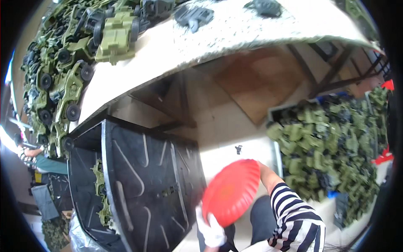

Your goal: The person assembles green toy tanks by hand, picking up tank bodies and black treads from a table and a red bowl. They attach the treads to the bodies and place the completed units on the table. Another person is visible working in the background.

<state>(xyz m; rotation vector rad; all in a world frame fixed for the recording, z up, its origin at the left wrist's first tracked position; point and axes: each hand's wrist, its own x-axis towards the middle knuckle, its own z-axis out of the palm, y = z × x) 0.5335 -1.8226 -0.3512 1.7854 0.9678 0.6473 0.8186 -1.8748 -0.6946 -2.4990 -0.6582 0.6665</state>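
Note:
A round red plastic basin [231, 191] with ribbed sides is tilted in front of my legs, held between both hands. My left hand [211, 232], in a white glove, grips its lower left rim, with the fingers on the near side. At its upper right edge is my right hand [263, 169]; the fingers are mostly hidden behind the basin. A striped sleeve [296, 214] covers my right arm. Beyond the basin, a small dark piece [238, 149] lies on the pale floor.
A large black crate [147, 176] lies at left, with green toy parts [100, 193] in it. Rows of green toy vehicles [63, 84] cover the worktable [147, 54], with dark parts [194, 16] farther along. A bin [277, 157] of green parts stands right. Another person [42, 159] is far left.

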